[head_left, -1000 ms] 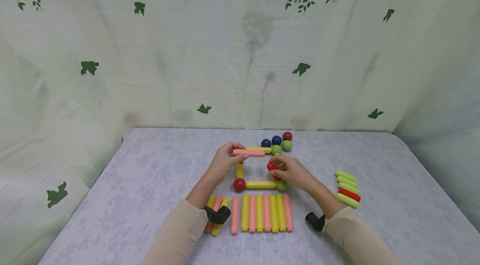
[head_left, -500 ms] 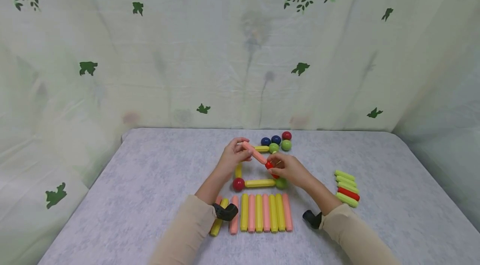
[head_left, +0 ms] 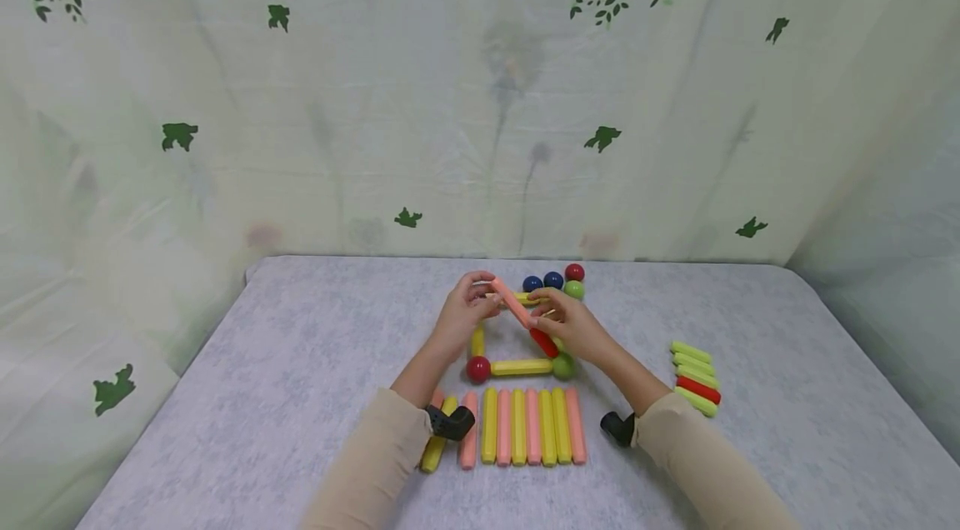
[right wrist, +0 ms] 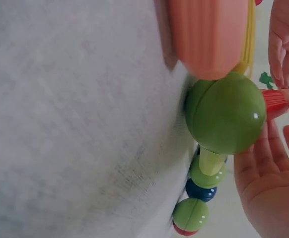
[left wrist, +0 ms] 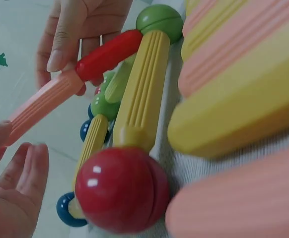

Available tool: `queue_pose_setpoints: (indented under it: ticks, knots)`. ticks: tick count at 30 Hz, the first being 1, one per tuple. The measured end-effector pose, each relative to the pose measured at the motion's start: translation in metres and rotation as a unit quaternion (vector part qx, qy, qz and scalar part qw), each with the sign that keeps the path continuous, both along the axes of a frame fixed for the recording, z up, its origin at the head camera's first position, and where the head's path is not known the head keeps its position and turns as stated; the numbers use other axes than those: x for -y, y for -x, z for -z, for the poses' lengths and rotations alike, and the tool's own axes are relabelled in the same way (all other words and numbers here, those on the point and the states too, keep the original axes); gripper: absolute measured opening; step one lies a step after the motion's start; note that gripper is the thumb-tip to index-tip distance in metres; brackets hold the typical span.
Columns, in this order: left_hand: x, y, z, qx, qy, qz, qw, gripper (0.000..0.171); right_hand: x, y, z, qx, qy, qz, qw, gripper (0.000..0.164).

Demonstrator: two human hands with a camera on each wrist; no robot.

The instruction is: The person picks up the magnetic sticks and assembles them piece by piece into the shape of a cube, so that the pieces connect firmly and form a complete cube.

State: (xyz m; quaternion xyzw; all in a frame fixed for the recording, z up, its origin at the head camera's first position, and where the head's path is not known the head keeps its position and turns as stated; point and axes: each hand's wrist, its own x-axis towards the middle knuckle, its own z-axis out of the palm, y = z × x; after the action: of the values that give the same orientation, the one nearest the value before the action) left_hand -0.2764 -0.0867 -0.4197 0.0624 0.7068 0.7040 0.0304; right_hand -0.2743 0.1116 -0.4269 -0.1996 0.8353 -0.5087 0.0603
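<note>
My left hand (head_left: 463, 309) pinches the upper end of a pink rod (head_left: 512, 302), which slants down to the right. Its lower end meets a red rod (left wrist: 109, 54) end to end; whether the two are joined I cannot tell. The red rod's other end is at the near green ball (head_left: 563, 367). Around that meeting point my right hand (head_left: 573, 323) has its fingers loosely spread, its thumb close to the pink rod's end. Below them lies a frame of yellow rods, with a yellow rod (head_left: 521, 367) running from the red ball (left wrist: 122, 190) to the near green ball.
Pink and yellow rods (head_left: 533, 427) lie in a row nearest the person. Light green rods and another red rod (head_left: 697, 389) lie to the right. Behind the frame are blue balls (head_left: 553, 280), a second red ball (head_left: 574, 272) and another green ball (head_left: 574, 290).
The left hand has tilted the pink rod from level to slanting and brought its end to the red rod. The right hand has shifted up from the red rod and its fingers have spread.
</note>
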Motion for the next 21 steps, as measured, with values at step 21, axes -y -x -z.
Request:
queue_pose_setpoints:
  ticks: [21]
  knots:
    - [0.017,-0.002,0.011,0.109,0.3,0.0,0.9476,0.069,0.021,0.017,0.009,-0.039,-0.131,-0.028,0.99,0.03]
